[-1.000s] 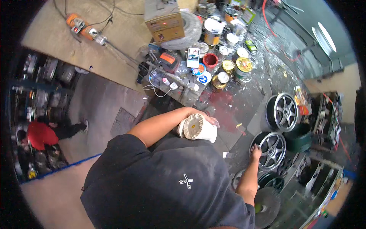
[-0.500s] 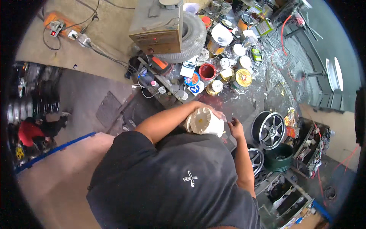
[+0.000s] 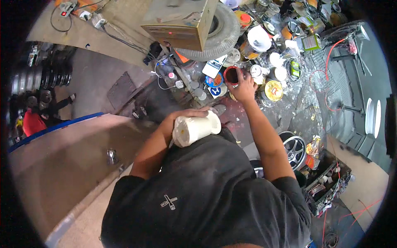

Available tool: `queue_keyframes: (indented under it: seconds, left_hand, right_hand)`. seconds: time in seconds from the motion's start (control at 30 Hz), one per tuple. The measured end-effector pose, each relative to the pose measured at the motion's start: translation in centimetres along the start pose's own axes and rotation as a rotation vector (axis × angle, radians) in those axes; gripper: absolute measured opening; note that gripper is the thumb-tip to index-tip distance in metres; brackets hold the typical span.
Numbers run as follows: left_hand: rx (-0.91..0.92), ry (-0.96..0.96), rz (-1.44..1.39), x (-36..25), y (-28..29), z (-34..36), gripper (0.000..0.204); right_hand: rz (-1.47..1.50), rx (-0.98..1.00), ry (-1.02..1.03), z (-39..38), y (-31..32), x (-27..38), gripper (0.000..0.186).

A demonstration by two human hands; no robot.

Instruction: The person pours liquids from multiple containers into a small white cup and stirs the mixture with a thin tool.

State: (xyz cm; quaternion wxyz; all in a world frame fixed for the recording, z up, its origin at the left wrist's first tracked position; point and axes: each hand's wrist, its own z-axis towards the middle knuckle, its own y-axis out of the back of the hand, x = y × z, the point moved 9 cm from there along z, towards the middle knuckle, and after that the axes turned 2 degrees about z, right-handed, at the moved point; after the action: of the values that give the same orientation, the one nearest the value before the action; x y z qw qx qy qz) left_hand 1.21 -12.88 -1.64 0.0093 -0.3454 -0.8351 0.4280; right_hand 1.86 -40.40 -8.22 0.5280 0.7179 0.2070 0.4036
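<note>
My left hand [image 3: 191, 113] is wrapped around the far side of a cream-white cylinder [image 3: 193, 130] with a wide flange at its right end. I hold this cylinder on its side, close against my dark shirt; most of the fingers are behind it. My right hand [image 3: 245, 89] reaches forward and grips the rim of a red can [image 3: 232, 76] with a dark inside. Just left of that can are a blue round lid [image 3: 214, 80] and a phone [image 3: 214, 66] with a lit screen. To its right stands a can with a yellow top [image 3: 273, 90].
A tan box-shaped machine [image 3: 178, 35] stands beside a grey tyre [image 3: 227, 37] at the far side. Several paint cans and cups crowd the bench behind my right hand. A wheel rim [image 3: 294, 151] and a crate [image 3: 326, 182] lie at the right. A person in red [image 3: 35, 122] is far left.
My right hand has moved forward and left, from beside the cylinder onto the red can. The cylinder has shifted left with my left hand, and its flange now shows. The whole view has shifted.
</note>
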Motion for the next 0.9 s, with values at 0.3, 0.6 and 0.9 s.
queue_keyframes:
  seconds: [0.3,0.6,0.9]
  left_hand:
    - [-0.088,-0.368,-0.114,-2.2,-3.5,-3.9,0.058]
    - [-0.326,-0.329,-0.205,-0.3,-1.2,-4.3,0.063]
    - [-0.107,-0.261,-0.173,-3.0,-3.3,-3.9,0.06]
  right_hand:
    - [-0.176,0.258,0.017,5.7,-3.4,4.1,0.092]
    - [-0.219,0.34,-0.015,6.8,-5.8,3.7,0.091]
    - [0.053,0.092,-0.058,3.7,-3.4,1.8,0.092]
